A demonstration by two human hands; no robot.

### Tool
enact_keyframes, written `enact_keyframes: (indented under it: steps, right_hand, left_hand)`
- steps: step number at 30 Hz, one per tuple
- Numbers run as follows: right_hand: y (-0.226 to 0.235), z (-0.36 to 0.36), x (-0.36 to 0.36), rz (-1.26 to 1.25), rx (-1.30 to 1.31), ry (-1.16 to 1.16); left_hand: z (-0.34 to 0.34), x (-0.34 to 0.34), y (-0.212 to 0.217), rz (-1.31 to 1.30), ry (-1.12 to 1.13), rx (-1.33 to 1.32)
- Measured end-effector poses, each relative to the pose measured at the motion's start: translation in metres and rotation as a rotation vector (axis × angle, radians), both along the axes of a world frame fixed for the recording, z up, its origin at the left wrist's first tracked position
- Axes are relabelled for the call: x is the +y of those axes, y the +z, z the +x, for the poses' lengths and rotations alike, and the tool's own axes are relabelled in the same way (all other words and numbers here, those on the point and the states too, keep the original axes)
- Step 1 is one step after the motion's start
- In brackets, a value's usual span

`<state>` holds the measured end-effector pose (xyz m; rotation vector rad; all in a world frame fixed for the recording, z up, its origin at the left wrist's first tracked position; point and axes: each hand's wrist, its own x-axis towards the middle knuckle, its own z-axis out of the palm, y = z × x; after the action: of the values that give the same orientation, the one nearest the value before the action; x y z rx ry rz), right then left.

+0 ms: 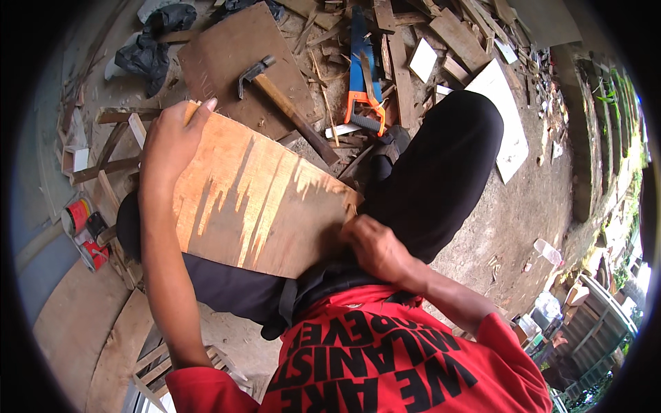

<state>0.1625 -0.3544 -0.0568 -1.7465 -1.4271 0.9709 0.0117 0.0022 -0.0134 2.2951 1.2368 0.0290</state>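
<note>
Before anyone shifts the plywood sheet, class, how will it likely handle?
The plywood sheet is probably stiff: it looks flat between left hand and right hand. Its ragged veneer may splinter. It seems thin, so likely light for its size.

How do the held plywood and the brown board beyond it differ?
The plywood is held by the left hand, with the right hand at its edge; the board lies on the ground, beneath the hammer. The plywood has jagged pale streaks; the board is more evenly brown. Both are flat sheets.

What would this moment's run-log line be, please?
left hand: grips plywood panel corner; right hand: at its right edge; claw hammer: across brown board
</note>
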Motion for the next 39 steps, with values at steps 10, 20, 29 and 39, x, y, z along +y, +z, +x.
enact_keyframes:
  steps: [10, 20, 29, 39]
  right_hand:
    - [0.027, 0.053, 0.036, -0.014, -0.213, -0.354]
    - [-0.023, 0.015, 0.015, -0.218, -0.238, -0.147]
    - [0.005, 0.031, 0.051, 0.129, -0.247, -0.482]
    - [-0.024, 0.029, 0.047, -0.139, -0.029, -0.263]
  left_hand:
    - [-0.001, 0.002, 0.006, -0.001, 0.001, 0.052]
    - [-0.007, 0.0, 0.005, -0.006, 0.023, 0.074]
    - [-0.003, -0.001, 0.009, 0.032, -0.026, 0.034]
    - [-0.008, 0.001, 0.006, 0.026, -0.026, 0.009]
